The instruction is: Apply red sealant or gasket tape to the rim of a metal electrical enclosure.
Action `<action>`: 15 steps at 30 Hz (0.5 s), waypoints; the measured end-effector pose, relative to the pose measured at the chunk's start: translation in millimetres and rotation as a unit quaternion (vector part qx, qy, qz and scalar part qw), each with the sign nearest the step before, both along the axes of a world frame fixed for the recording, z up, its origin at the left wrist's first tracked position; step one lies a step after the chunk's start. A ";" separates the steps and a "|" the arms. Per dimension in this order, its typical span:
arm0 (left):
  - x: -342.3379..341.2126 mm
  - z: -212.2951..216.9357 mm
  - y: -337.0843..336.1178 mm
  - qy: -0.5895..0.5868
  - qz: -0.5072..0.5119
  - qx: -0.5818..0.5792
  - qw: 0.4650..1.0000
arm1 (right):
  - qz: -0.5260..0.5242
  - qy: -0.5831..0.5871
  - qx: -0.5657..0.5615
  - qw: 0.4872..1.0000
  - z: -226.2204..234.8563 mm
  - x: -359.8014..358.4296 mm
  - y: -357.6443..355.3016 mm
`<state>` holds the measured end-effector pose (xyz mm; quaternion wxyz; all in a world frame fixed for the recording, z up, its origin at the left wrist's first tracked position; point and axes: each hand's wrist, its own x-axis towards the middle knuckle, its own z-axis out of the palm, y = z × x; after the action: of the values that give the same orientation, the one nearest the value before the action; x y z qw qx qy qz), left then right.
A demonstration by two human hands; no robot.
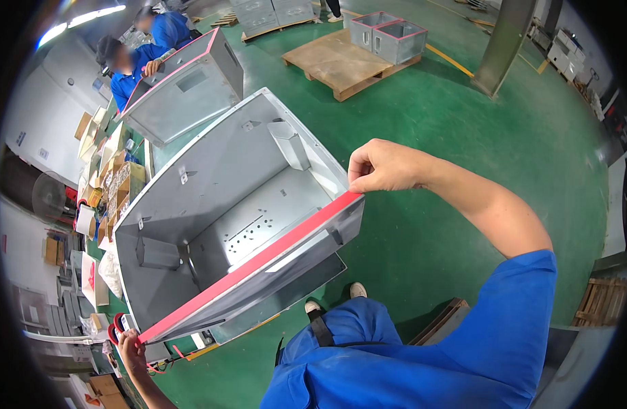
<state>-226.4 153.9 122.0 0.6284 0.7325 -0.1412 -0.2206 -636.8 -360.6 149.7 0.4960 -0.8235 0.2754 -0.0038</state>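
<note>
Head view.

Item 1: metal box (211, 153), grey, open-topped, tilted before the wearer; its support is mostly hidden.

Item 2: red strip (252, 261), along the box's near rim, corner to corner. Right hand (390, 165): thumb and forefinger pinching its right end. Left hand (131, 351): fingers closed on its left end.

Progress, as judged: near rim covered, final pressing down uncertain; left, far and right rims without red, apparently left to do if all are meant to match.

Contents of item 1: two channel-shaped fittings, right (290, 145) and left (158, 253); a perforated panel (252, 228); no loose parts seen.

Other containers: red-edged box (204, 85), a co-worker's hand (152, 67) at its rim; red-rimmed small boxes (401, 49) on a pallet (317, 58), contents not visible; white carton (95, 290), something red inside.
</note>
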 end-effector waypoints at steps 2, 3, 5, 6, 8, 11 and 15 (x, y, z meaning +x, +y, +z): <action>-1.8 0.8 -1.6 -0.008 0.009 0.003 1.000 | -0.001 -0.010 0.002 1.000 -0.6 0.0 -0.2; -2.5 0.4 -2.2 -0.012 0.013 0.004 1.000 | -0.001 -0.011 0.000 1.000 -1.1 0.0 -0.3; -3.9 0.6 -3.2 -0.016 0.015 0.000 1.000 | 0.000 -0.012 -0.004 1.000 -2.0 -0.1 -0.5; -4.3 1.0 -3.7 -0.016 0.012 -0.004 1.000 | 0.000 -0.014 -0.002 1.000 -1.9 -0.3 -0.5; -6.1 1.8 -4.5 -0.014 0.010 -0.005 1.000 | 0.001 -0.016 0.000 1.000 -1.4 -0.4 -0.8; -8.7 3.7 -6.7 -0.014 0.011 -0.002 1.000 | -0.004 -0.008 0.011 1.000 -2.0 -0.1 -1.3; -7.9 2.0 -5.3 -0.013 0.003 -0.016 1.000 | 0.000 -0.019 0.011 1.000 -0.9 -0.8 -1.0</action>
<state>-234.3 148.6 124.0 0.6388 0.7256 -0.1504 -0.2067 -637.6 -361.6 148.9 0.5098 -0.8180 0.2659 -0.0164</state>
